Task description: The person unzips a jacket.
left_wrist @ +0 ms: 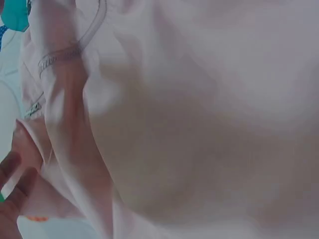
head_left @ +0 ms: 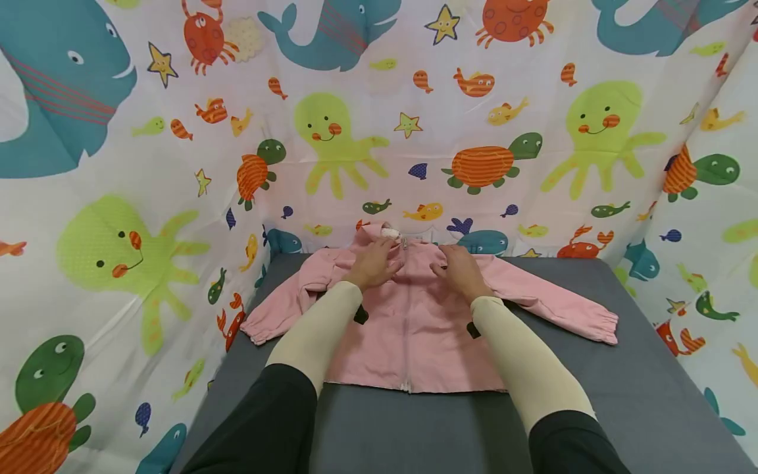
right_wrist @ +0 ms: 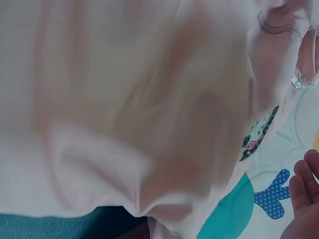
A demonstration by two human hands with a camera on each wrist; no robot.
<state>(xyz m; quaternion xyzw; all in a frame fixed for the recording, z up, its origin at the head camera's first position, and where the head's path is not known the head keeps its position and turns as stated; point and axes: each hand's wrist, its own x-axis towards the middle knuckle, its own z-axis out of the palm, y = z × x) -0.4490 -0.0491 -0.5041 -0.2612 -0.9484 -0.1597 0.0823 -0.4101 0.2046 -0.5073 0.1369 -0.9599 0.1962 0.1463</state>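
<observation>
A pink zip-up jacket (head_left: 379, 349) lies front up with its sleeves spread to both sides. Its zipper runs down the middle, and a collar or hood part stands folded at the top left. My left hand (head_left: 373, 263) rests on that collar, and its fingers (left_wrist: 20, 191) look extended against the pink cloth in the left wrist view. Over the right shoulder is my right hand (head_left: 460, 271), thumb apart from the fingers. In the right wrist view its fingers (right_wrist: 301, 186) are fairly straight beside the cloth, gripping nothing visible. A dark printed patch (right_wrist: 259, 134) shows near the shoulder.
The jacket lies on a grey table (head_left: 426, 434). White curtains printed with sea animals (head_left: 349, 99) hang behind and on both sides, close to the table's back edge. The right sleeve (head_left: 556, 303) reaches toward the table's right side.
</observation>
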